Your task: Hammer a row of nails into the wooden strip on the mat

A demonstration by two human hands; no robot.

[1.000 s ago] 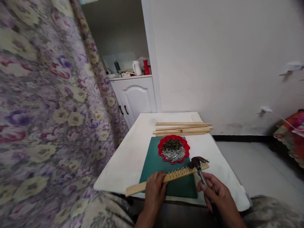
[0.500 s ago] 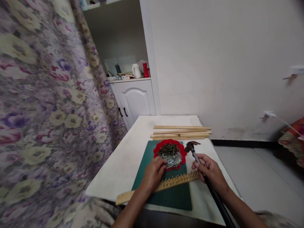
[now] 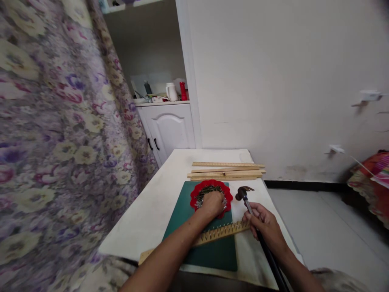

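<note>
My left hand (image 3: 213, 203) reaches into a red scalloped bowl (image 3: 228, 197), its fingers curled down among the nails (image 3: 199, 197). The fingertips are hidden, so what they grip cannot be seen. A claw hammer (image 3: 248, 206) is held by its handle in my right hand (image 3: 263, 225), head raised to the right of the bowl. Below lies a wooden strip (image 3: 223, 231) with rows of nails standing in its right part. My left forearm crosses over the strip and hides some of it. Under bowl and strip is a green mat (image 3: 212, 256).
Several wooden strips (image 3: 226, 175) lie at the far side of the white-covered table (image 3: 146, 219). A floral curtain (image 3: 69, 142) hangs at the left. Behind stands a white cabinet (image 3: 172, 129) with a white jug (image 3: 172, 92) on it. The wall rises beyond the table.
My left hand has let go of the wooden strip and moved forward and right into the bowl of nails. My right hand has lifted the hammer away from the strip's nails.
</note>
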